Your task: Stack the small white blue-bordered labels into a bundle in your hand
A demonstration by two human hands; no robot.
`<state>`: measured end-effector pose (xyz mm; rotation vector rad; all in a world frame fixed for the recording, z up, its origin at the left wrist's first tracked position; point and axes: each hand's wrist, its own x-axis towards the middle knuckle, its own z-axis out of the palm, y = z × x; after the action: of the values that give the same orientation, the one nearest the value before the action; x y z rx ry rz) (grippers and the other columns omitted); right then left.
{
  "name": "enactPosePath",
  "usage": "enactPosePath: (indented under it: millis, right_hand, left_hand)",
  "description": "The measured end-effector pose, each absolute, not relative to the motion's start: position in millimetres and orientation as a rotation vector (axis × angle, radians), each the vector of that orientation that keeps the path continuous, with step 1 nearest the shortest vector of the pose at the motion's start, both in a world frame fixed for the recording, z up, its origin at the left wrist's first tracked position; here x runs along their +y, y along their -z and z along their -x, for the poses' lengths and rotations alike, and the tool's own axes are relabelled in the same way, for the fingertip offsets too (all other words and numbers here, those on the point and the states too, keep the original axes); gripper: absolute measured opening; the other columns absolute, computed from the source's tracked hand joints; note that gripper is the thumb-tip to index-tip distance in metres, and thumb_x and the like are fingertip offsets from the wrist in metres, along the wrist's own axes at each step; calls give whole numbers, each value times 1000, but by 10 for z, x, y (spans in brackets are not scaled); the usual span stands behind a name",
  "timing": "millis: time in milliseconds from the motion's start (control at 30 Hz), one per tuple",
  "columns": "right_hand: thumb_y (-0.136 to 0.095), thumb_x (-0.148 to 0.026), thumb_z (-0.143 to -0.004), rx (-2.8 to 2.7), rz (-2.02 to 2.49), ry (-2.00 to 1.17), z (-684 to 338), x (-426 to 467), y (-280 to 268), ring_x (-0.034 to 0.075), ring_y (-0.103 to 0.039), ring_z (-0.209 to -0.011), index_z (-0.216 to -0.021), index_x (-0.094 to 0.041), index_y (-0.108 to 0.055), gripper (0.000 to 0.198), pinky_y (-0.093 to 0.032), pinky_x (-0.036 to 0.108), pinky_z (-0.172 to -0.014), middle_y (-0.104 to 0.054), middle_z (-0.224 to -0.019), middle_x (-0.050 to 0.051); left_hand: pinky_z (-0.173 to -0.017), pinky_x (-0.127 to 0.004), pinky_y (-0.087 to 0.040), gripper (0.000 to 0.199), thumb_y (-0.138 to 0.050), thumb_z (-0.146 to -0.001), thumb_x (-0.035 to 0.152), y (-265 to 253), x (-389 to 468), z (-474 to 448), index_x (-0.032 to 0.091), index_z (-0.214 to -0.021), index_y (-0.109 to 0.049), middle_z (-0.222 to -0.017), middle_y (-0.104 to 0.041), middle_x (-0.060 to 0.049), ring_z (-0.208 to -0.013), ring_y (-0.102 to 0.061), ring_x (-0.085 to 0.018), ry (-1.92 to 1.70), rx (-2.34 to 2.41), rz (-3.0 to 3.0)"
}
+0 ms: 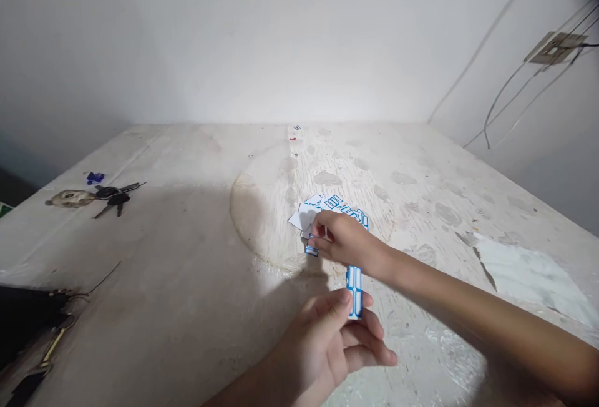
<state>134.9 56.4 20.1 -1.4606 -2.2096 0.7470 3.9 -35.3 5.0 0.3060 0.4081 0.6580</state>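
Your left hand [327, 338] is low in the frame, thumb pressed against the curled fingers, pinching a narrow strip of blue-and-white labels [354, 291] by its near end. The strip stands up and away from you, so its far end points at the pile. That grip looks like a holding grip: it keeps the strip off the table [187, 257] and square to your view.

Your right hand [344, 241] reaches in from the right, arm across the table, fingers bunched over the pile of cut label pieces [327, 210]. The fingertips look closed on a white piece at the pile's near-left edge. I can't tell whether it's lifted or just pressed down; your knuckles hide the contact.

The pile sits inside the round stain [262, 207] at mid-table, just beyond the strip. The pieces overlap loosely, some face down and white, others showing blue borders. They look kept in one heap so both hands can work there without a stretch.

The keys [115, 195] and a blue scrap [95, 177] lie well apart at far left. The dark strap [42, 332] is at the near-left edge.
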Motion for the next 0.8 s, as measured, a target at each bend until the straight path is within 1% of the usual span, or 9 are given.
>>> enactPosePath:
  millis: [67,100,167,267,367,467,567,667,800]
  right_hand:
    - [-55,-22,-83,-2119,1461,-811,-1442,518,-256,9,-43,-53,-73,-15,-53,12,-32,23,-50,-49,-59,-2]
    - [-54,-25,-84,-2061,1460,-848,-1498,485,-286,9,-43,-51,-73,-16,-52,15,-32,22,-48,-48,-57,-2]
    - [-56,-32,-84,-1911,1423,-961,-1611,404,-344,9,-43,-51,-73,-15,-52,21,-34,22,-46,-50,-61,-1]
    - [-63,-36,-80,-1582,1232,-1263,-1738,268,-394,8,-43,-49,-74,-14,-56,24,-36,22,-45,-51,-61,-1]
    - [-61,-33,-83,-1470,1052,-1435,-1789,153,-388,9,-47,-50,-75,-13,-60,21,-40,23,-48,-54,-63,1]
    - [-54,-26,-87,-1521,993,-1530,-1799,98,-383,9,-47,-52,-81,-13,-64,17,-38,22,-46,-57,-65,1]
    - [-54,-18,-87,-1590,933,-1594,-1811,98,-411,9,-48,-56,-91,-14,-62,11,-37,20,-47,-59,-66,1]
    - [-57,-17,-85,-1600,920,-1650,-1832,116,-437,8,-49,-56,-84,-14,-58,3,-36,19,-47,-58,-66,0]
    - [-60,-17,-83,-1634,985,-1641,-1845,113,-432,8,-50,-56,-77,-14,-56,8,-36,19,-45,-57,-64,0]
  left_hand:
    - [-69,-32,-49,26,-59,-81,34,-50,-337,-43,9,-86,-62,-69,-58,-4,-58,-58,-12,-705,442,-274]
    - [-69,-31,-49,25,-59,-82,33,-49,-327,-44,9,-86,-63,-69,-58,-4,-58,-58,-11,-725,468,-257]
    - [-69,-30,-48,23,-59,-82,32,-47,-307,-44,10,-85,-62,-69,-58,-3,-59,-58,-11,-744,519,-235]
    - [-72,-31,-47,24,-58,-83,34,-53,-279,-37,11,-85,-62,-72,-60,-4,-60,-59,-12,-724,580,-244]
    - [-75,-32,-46,27,-58,-82,37,-66,-267,-35,11,-84,-62,-76,-63,-7,-65,-61,-15,-686,627,-270]
    - [-77,-33,-46,30,-61,-79,40,-69,-268,-42,10,-84,-62,-79,-65,-9,-69,-63,-17,-647,637,-274]
    - [-78,-33,-47,30,-65,-76,38,-57,-272,-49,9,-85,-63,-81,-66,-10,-71,-64,-17,-636,627,-260]
    - [-77,-32,-48,27,-63,-78,35,-42,-276,-45,9,-87,-63,-82,-66,-10,-72,-64,-17,-639,598,-250]
    - [-78,-33,-48,30,-56,-83,38,-42,-281,-29,9,-89,-63,-82,-66,-10,-71,-65,-17,-621,575,-254]
